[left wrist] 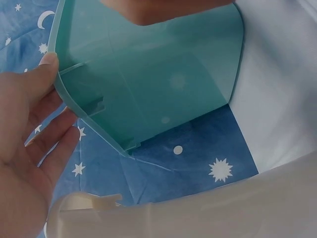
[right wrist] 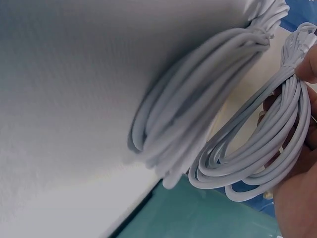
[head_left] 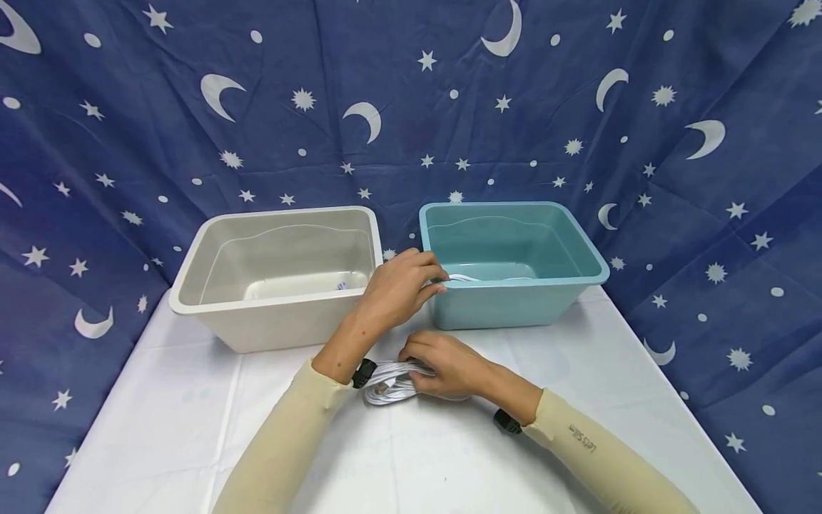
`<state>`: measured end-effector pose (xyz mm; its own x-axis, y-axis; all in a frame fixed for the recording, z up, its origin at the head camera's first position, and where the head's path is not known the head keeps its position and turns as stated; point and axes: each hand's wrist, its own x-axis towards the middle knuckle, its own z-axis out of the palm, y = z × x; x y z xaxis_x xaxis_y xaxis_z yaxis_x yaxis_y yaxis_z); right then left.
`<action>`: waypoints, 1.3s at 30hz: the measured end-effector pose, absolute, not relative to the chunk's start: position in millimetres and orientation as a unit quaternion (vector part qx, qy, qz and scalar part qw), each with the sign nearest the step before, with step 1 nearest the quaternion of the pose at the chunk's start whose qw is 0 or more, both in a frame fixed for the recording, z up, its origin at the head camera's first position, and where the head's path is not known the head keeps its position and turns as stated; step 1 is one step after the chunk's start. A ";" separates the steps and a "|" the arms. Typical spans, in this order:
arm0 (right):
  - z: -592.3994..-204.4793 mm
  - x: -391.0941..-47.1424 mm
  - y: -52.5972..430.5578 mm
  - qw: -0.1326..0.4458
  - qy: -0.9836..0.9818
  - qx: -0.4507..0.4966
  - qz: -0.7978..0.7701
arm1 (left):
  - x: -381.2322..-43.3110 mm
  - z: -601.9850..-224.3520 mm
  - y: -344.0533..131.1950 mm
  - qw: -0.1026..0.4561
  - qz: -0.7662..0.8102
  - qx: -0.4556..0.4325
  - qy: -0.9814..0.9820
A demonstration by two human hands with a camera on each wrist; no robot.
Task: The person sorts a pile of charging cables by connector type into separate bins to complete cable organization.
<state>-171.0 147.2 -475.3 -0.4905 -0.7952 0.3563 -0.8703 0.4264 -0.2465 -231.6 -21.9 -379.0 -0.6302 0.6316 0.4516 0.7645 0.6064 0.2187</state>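
Observation:
My left hand (head_left: 404,282) is at the near left corner of a teal plastic bin (head_left: 494,307). In the left wrist view its thumb presses the bin's rim (left wrist: 67,96), with the other fingers bent beside it. Below, on the white table, my right hand (head_left: 443,360) holds a bundled coil of white cable (head_left: 388,385). A connector shows at the bundle's left. The right wrist view has this gripped coil (right wrist: 252,144) between thumb and fingers, and a second coiled white cable (right wrist: 193,99) lying close by. Some white cable (head_left: 461,277) shows inside the teal bin.
To the left stands a beige bin (head_left: 276,325) with a small blue-and-white mark inside, near its right end. A white cloth covers the table (head_left: 398,464). Behind and at the sides hangs a blue curtain (head_left: 411,107) with moons and stars.

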 end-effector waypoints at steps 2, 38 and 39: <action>-473.0 -170.8 149.4 0.097 -0.839 0.497 0.200 | -231.6 -378.9 -21.2 0.166 -0.199 -0.398 -0.880; -418.9 -166.2 194.1 0.151 -0.810 0.541 0.166 | -232.7 -379.0 -19.7 0.176 -0.188 -0.397 -0.881; -416.9 -165.8 195.4 0.155 -0.808 0.544 0.164 | -232.7 -378.9 -20.0 0.177 -0.187 -0.397 -0.881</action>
<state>-165.8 195.4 -416.9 -0.3598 -0.8281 0.4298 -0.9302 0.3542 -0.0963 -232.7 -20.0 -378.9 -0.6229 0.6328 0.4600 0.7651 0.6154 0.1894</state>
